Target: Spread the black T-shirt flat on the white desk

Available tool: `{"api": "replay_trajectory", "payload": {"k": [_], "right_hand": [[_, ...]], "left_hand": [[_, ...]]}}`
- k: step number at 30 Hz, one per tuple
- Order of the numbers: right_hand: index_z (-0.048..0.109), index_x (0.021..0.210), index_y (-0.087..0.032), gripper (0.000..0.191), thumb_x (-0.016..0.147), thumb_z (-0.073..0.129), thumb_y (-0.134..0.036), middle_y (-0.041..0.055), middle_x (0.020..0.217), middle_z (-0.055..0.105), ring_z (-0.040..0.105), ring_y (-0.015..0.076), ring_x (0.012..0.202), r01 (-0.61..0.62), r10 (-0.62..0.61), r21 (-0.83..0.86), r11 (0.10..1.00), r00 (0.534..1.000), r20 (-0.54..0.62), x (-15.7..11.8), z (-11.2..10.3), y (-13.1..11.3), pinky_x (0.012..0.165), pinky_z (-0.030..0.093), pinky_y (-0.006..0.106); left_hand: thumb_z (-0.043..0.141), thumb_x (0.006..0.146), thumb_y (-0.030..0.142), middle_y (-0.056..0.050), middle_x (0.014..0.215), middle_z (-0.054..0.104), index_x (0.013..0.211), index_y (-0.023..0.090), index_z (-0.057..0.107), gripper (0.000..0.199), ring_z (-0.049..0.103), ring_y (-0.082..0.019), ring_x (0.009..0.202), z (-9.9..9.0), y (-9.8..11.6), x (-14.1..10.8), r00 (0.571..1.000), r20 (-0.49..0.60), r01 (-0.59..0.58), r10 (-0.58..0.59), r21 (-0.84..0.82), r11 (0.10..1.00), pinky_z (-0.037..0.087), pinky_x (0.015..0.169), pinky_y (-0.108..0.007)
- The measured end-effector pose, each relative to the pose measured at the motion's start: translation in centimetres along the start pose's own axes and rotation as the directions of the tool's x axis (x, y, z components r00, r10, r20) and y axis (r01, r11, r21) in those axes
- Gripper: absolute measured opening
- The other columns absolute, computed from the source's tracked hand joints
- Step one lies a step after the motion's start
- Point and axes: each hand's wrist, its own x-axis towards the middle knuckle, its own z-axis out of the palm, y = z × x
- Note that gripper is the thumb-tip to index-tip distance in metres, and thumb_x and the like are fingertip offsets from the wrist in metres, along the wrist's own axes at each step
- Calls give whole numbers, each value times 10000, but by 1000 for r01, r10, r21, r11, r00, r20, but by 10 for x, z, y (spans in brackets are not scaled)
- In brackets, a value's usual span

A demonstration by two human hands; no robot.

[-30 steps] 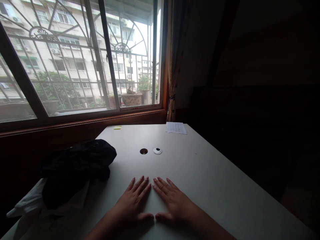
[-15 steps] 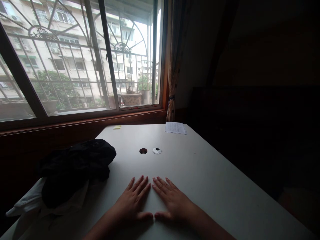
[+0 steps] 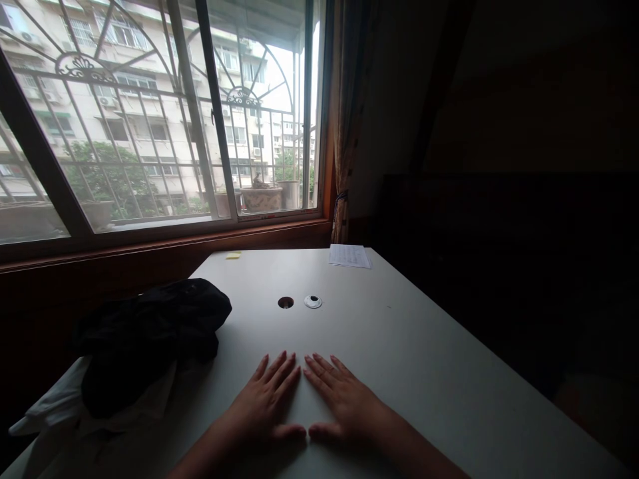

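My left hand [image 3: 269, 398] lies flat on the white table [image 3: 424, 346], palm down, its fingers stretched out. Beside it, my right hand [image 3: 344, 400] rests the same way, also open. The two thumb tips almost meet, and the index fingertips are close together. Neither hand holds anything. To the left of my left hand is a heap of black cloth [image 3: 150, 332], with white cloth [image 3: 54, 402] partly under it. Beyond my fingers are a round hole [image 3: 285, 303] in the tabletop and a round white cover [image 3: 313, 302] with a dark notch.
Printed papers [image 3: 350, 256] lie at the table's far edge, with yellow sticky notes [image 3: 233, 255] to their left. Behind the table is a barred window [image 3: 150, 133] with a tied curtain [image 3: 341, 206] at its right. The room's right side is very dark.
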Motion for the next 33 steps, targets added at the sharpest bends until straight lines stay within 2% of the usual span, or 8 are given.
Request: {"api": "replay_trajectory", "payload": {"k": [9,28,33], "right_hand": [[70,1626,-290,962,900,461,-786,53,1688,62,84,333,1559,-20,20,9,1000,999,26,-1,-3,-2,1267,49,572],[80,1626,-297,963,896,489,-773,58,1686,75,104,347,1553,-2,2,0,1000,1000,4,1,-2,-1,1260,79,599],[75,1626,-293,968,894,488,-775,59,1686,69,96,347,1555,-13,13,2,1000,1000,18,0,-3,-2,1261,76,591]], "left_hand": [[405,908,814,-93,1667,50,1622,257,22,983,91,-395,1534,6,-3,0,1000,-21,-17,18,16,1000,135,1227,-655],[369,906,830,-116,1661,53,1623,209,83,991,81,-392,1536,0,0,1,1000,10,-3,3,10,1000,132,1224,-661],[395,906,820,-104,1664,73,1624,241,68,979,102,-394,1533,0,0,0,1000,-8,-7,7,12,1000,146,1225,-654]]}}
